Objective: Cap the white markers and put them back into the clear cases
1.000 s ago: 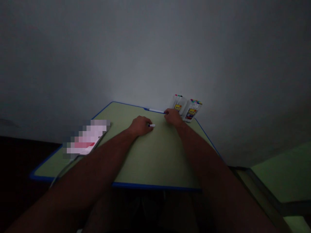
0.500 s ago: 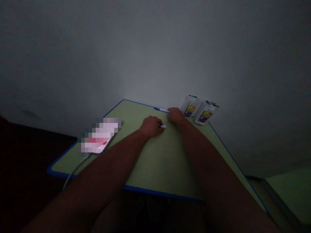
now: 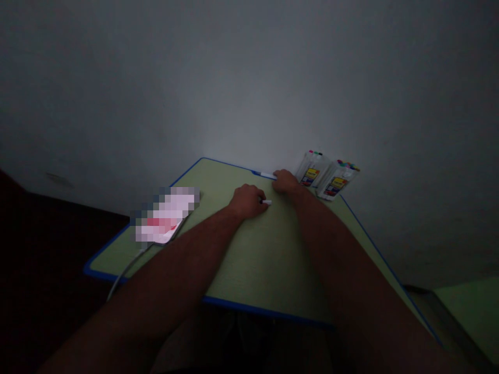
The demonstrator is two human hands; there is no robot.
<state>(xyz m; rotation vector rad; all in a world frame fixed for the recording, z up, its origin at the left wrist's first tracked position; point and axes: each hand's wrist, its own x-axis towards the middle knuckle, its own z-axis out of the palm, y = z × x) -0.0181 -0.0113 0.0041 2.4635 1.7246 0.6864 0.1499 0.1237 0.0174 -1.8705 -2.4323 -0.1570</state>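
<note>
My left hand (image 3: 249, 201) rests on the light green tabletop (image 3: 257, 254) near the middle. Its fingers are closed around a white marker (image 3: 267, 202) with a dark part, one end of it poking out to the right. Farther back, my right hand (image 3: 286, 182) is by the table's far edge. Its fingers curl at the right end of a second white marker (image 3: 267, 175), which lies along that edge with a dark tip to the left. The fingertips of this hand are partly hidden, and the room is dim.
Two clear marker cases (image 3: 311, 170) with coloured caps stand at the back right, close to my right hand. A lit, blurred-out phone (image 3: 167, 215) lies on the left, with a white cable (image 3: 127, 270) running off the front edge. Behind is a grey wall (image 3: 241, 93).
The whole view has shifted slightly, so everything appears a little more to the right. Both hands keep about the same place and grip on the table.
</note>
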